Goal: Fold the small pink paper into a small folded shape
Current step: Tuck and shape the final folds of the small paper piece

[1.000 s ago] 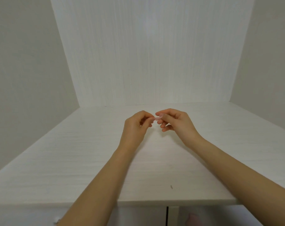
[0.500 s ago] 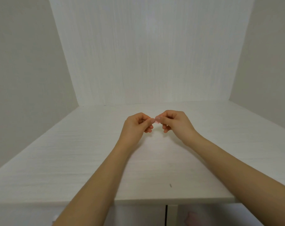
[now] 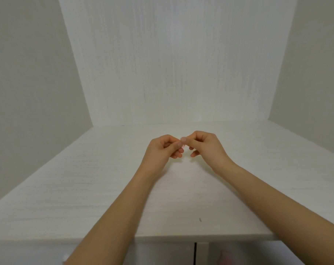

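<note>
Right now we hold our two hands close together, up above the counter [image 3: 86,188]. Our left hand [image 3: 160,152] has its fingers curled in, and its thumb and first finger pinch one side of the paper [image 3: 183,145]. Our right hand [image 3: 206,146] is curled too, and its thumb and first finger pinch the other side. So the pink paper sits between our fingertips, right where the two hands meet. We can see only a tiny bit of pink there, so we cannot tell what shape it has. Both our arms reach out over the white counter from the near edge. One small dark speck [image 3: 200,219] lies on the counter near that edge, between our arms. White walls [image 3: 172,64] stand behind and at both sides.
</note>
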